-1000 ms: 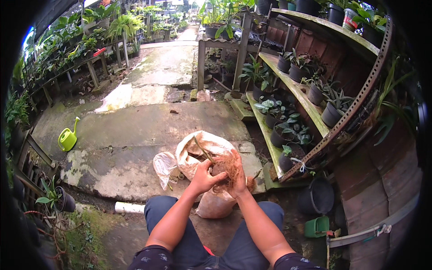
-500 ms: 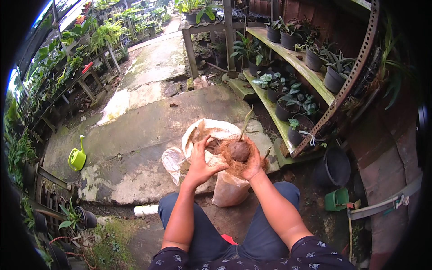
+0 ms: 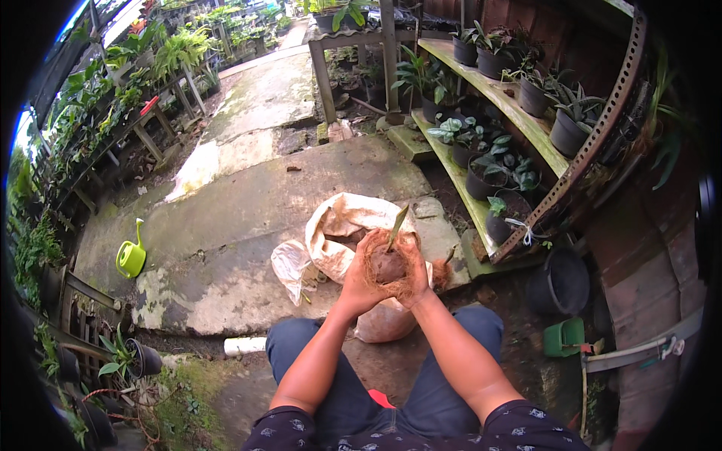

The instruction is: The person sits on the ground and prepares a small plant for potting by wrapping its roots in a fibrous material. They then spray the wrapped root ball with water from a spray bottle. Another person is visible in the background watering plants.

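Note:
Between my two palms sits a round brown root ball [image 3: 388, 265], ringed with shaggy coconut fibre. A green shoot [image 3: 398, 224] rises from its top. My left hand [image 3: 360, 279] is cupped round one side of the ball, and my right hand [image 3: 418, 276] presses the fibre from the other side. Just beyond them lies a whitish sack [image 3: 331, 218] with its mouth rolled wide; its contents are partly hidden by my hands. Another fibre-covered clump [image 3: 441, 275] with a short stem shows right of my right hand. A dusty, filled plastic bag [image 3: 380, 323] rests below my wrists.
A crumpled clear bag [image 3: 291, 264] lies left of the sack on the concrete slab [image 3: 226, 248]. Farther left stands a lime-green watering can [image 3: 131, 258]. Shelves [image 3: 519, 105] of potted plants rise at the right, above a black bucket [image 3: 558, 282] and a green scoop-like container [image 3: 564, 337].
My left hand has come in from the left and closed against the fibre. The ball has shifted slightly left and lower, now gripped by both hands rather than resting in the right.

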Motion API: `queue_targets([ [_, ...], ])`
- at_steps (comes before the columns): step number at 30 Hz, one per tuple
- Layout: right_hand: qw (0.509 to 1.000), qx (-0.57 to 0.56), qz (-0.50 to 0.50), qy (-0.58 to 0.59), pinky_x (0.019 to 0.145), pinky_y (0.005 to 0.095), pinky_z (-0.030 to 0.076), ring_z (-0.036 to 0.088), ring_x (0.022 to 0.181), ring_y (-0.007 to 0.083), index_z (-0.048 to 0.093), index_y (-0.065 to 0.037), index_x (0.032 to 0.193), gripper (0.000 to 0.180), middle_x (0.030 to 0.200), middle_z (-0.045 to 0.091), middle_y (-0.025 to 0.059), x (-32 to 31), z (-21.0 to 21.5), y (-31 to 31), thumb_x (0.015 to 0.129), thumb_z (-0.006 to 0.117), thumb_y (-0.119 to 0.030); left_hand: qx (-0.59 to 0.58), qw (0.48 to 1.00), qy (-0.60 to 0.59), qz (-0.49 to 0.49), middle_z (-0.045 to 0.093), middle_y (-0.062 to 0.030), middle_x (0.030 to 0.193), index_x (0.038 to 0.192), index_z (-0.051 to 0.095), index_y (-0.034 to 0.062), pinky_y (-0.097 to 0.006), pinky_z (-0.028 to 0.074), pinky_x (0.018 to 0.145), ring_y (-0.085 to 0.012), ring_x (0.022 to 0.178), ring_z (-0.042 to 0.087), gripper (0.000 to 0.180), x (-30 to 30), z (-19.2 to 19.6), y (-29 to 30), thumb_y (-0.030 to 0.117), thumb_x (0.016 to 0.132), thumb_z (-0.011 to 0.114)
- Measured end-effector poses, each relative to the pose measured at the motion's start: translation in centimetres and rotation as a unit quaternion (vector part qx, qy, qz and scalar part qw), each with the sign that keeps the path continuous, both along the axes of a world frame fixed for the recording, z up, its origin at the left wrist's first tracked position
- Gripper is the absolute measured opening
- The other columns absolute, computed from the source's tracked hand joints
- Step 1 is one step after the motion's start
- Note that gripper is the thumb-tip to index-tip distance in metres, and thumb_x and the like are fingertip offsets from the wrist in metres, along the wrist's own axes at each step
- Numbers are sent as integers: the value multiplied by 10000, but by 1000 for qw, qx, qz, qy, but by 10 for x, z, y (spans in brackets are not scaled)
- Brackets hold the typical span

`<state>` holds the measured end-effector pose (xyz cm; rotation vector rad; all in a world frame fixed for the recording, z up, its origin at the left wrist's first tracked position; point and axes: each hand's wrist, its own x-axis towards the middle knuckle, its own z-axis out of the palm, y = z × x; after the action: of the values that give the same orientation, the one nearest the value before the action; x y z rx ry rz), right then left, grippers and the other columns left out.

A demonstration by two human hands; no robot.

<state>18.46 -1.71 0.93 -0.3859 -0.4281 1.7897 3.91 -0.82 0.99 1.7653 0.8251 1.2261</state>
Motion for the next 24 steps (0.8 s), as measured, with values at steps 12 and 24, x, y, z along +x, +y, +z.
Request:
queue_targets([
  [12,918,50,-133,-371,1002,308,509,624,1202,164,620,-2,1357,404,1300,651,92,4,-22,20,1089,569,-299,-67,982,-132,121,604,-128,1292,1416,447,16,-370,487,1076,-222,1245,594,818,7,14,2,56,734,898],
  [24,825,232,-213,-470,1103,382,459,540,1314,231,283,-2,1572,813,1411,548,166,-27,-20,6,974,766,-266,28,968,30,246,563,-166,1340,1437,441,-3,-407,477,1069,-273,1265,577,716,21,-13,6,61,822,801],
])
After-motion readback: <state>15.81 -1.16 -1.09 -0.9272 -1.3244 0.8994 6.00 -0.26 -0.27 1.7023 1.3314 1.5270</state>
